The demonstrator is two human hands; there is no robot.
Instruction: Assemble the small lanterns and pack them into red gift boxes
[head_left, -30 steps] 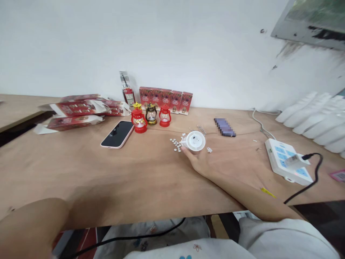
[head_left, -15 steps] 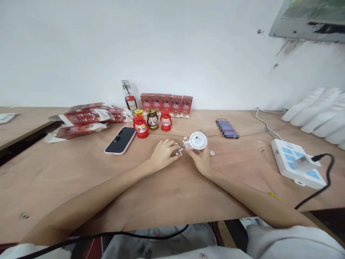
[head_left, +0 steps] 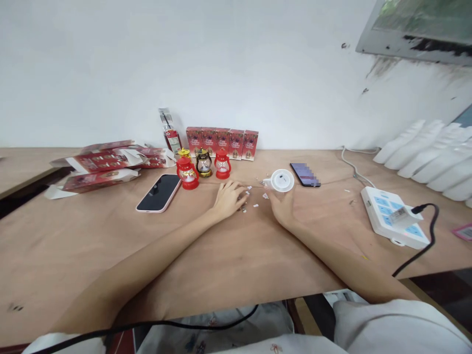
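My right hand [head_left: 282, 205] grips a small white round part [head_left: 282, 180] and holds it just above the wooden table [head_left: 110, 236]. My left hand [head_left: 228, 196] lies on the table with its fingers curled over a scatter of small white pieces [head_left: 250, 202]. Whether those fingers pinch a piece is hidden. Three miniature lanterns, two red [head_left: 187, 173] [head_left: 222, 164] and one black and gold [head_left: 203, 162], stand just beyond my left hand.
A pink-cased phone [head_left: 159, 192] lies left of the lanterns. Red boxes [head_left: 221, 142] line the wall, and flattened red cartons [head_left: 103, 162] lie at the left. A dark phone [head_left: 304, 174] and a white power strip [head_left: 394, 216] with a black cable sit at the right.
My left arm came up from the table's near edge, and its hand now rests on the small white pieces. My right hand has carried the white round part a little right and farther back.
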